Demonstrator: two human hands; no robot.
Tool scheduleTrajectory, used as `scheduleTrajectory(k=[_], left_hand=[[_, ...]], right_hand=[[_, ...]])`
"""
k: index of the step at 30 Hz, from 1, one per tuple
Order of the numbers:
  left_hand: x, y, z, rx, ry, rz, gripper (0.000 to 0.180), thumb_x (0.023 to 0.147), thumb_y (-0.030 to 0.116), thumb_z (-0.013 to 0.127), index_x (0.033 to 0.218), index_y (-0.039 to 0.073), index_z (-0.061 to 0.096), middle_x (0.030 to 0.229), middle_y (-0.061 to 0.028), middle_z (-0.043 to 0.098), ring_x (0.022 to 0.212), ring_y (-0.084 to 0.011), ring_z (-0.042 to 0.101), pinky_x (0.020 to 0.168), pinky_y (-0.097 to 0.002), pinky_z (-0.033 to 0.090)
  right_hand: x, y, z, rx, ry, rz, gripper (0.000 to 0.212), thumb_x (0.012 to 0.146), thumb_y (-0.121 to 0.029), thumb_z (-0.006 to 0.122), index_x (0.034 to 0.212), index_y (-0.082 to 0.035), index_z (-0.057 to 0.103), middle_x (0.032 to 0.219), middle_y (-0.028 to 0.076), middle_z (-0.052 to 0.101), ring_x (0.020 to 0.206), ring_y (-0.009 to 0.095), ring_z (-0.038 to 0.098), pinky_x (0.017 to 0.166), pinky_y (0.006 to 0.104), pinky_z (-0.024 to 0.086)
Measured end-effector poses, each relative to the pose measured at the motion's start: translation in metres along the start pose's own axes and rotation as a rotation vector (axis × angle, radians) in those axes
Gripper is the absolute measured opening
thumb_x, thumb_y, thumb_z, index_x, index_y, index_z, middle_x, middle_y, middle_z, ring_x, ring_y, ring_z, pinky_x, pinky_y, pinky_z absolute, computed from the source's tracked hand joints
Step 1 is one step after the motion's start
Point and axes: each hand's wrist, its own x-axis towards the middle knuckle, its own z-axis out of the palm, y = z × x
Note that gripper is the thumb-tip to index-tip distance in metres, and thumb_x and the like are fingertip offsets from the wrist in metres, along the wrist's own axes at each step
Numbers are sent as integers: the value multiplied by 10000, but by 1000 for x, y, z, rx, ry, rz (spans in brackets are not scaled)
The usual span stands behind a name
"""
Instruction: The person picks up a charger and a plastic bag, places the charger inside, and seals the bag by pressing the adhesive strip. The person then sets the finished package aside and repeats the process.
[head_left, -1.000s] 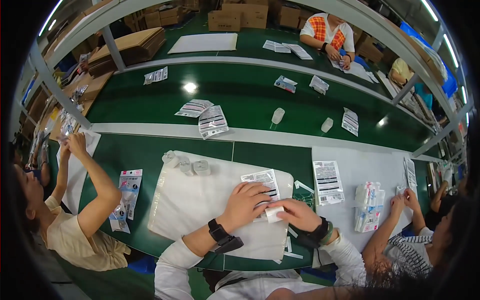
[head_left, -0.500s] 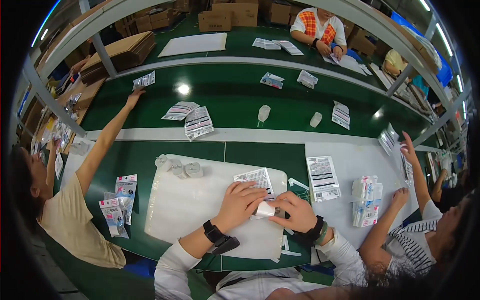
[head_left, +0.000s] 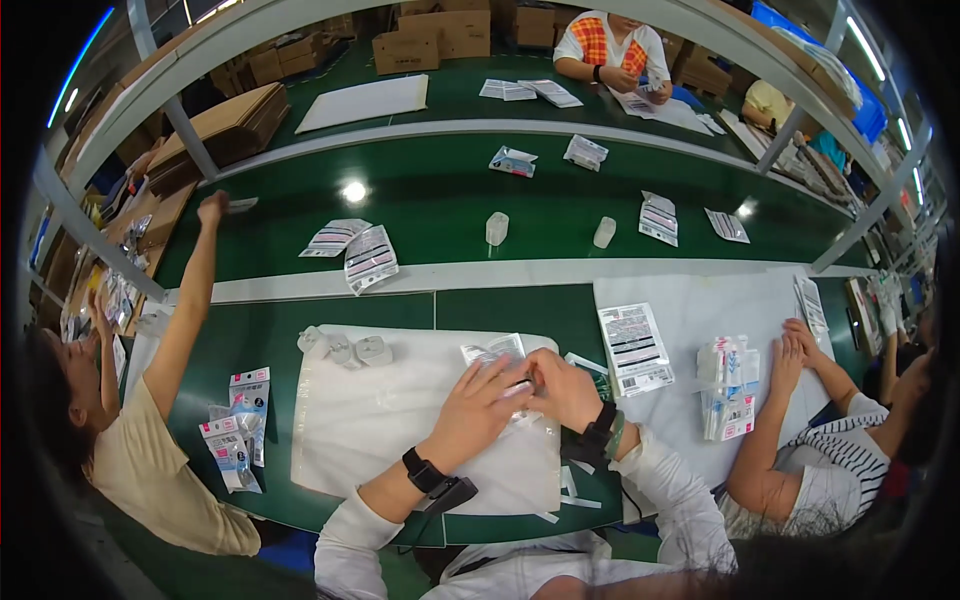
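My left hand (head_left: 468, 408) and my right hand (head_left: 566, 391) meet over the right part of a white mat (head_left: 400, 440). Their fingers are closed together around a small whitish piece (head_left: 517, 390), mostly hidden, so its kind cannot be made out. Just beyond them a printed silver-white pouch (head_left: 493, 350) lies partly under the fingers. At the mat's far left corner stand three translucent plastic containers (head_left: 374, 351). White strips (head_left: 577, 502) are scattered along the mat's right edge.
Printed packets (head_left: 232, 452) lie at left; on the right are a flat printed pouch stack (head_left: 636, 348) and piled packages (head_left: 728, 385). A green belt (head_left: 430, 225) beyond carries pouches and clear pieces. Co-workers sit on both sides, the left one's arm (head_left: 190, 290) stretched over the belt.
My hands have drawn closer together, covering the white piece that showed before. The left co-worker's hand moved farther left; the right co-worker let go of a pouch on the belt and pulled back.
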Motion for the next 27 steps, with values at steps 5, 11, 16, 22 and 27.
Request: scheduleTrajectory(k=[5,11,16,22,27], left_hand=[[5,3,-1,41,61,52,451,754,76,692,1195,165,656,1342,11,574,1293,-191,509,1132,-486,320],[14,19,-12,307,68,-127,346,771,109,640,1114,137,606,1188,6,597,1188,-153,551,956,-430,413],[24,27,-19,491,-41,-149,342,752,135,641,1088,138,574,1122,12,583,1051,-147,579,784,-389,385],[28,25,-24,392,-28,-89,325,740,166,665,1054,157,581,1093,17,588,1001,-150,581,731,-391,352],[26,21,-23,419,-88,-86,362,697,183,714,1032,148,580,1094,13,600,1016,-158,586,758,-407,355]], right_hand=[[1,15,-2,-65,63,-71,370,766,-147,720,1057,-118,493,859,34,618,741,254,654,617,354,509],[0,9,-4,37,10,-155,333,778,-107,678,1059,-116,501,685,18,585,634,258,630,567,376,492],[-3,11,-2,92,-5,-154,317,795,-113,649,1081,-124,512,657,36,588,615,272,634,553,390,495],[-3,15,0,-8,6,-158,315,835,-178,590,1136,-137,506,758,140,664,678,368,656,577,482,508],[-2,16,9,138,-16,-243,335,843,-174,584,1157,-126,477,776,160,662,680,382,650,596,494,509]])
